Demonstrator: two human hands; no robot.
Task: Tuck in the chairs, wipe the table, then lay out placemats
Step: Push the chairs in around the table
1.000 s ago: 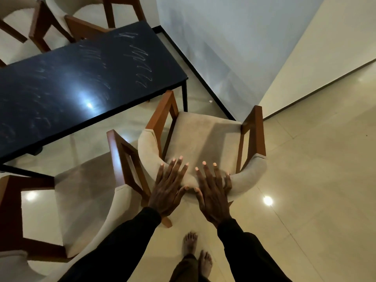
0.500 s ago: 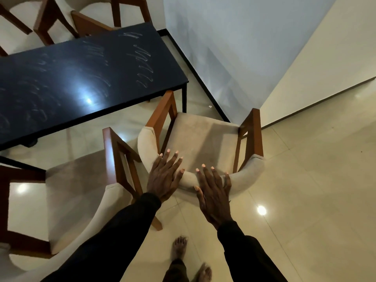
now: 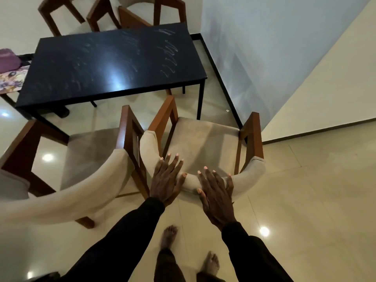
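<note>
- The left hand (image 3: 166, 180) lies flat on the curved cream backrest of the right chair (image 3: 205, 139). Its fingers are straight and spread, reaching over the top towards the seat and grasping nothing.
- The right hand (image 3: 216, 197) lies just beside it on the same backrest, also flat and released (the thumb sits against the rear face of the padding).
- The right chair stands on the tiled floor (image 3: 305, 200) near the right corner of the dark surface (image 3: 112, 62), with its seat wholly outside the edge.
- A second chair (image 3: 89, 155) stands close on its left, also outside the edge.
- The dark surface shows pale smear marks.
- Two far chairs (image 3: 142, 13) stand along the opposite side.
- A floral-patterned sheet (image 3: 12, 80) and a purple object (image 3: 8, 59) lie beyond the left end.
- Bare feet (image 3: 168, 236) stand below the hands.
</note>
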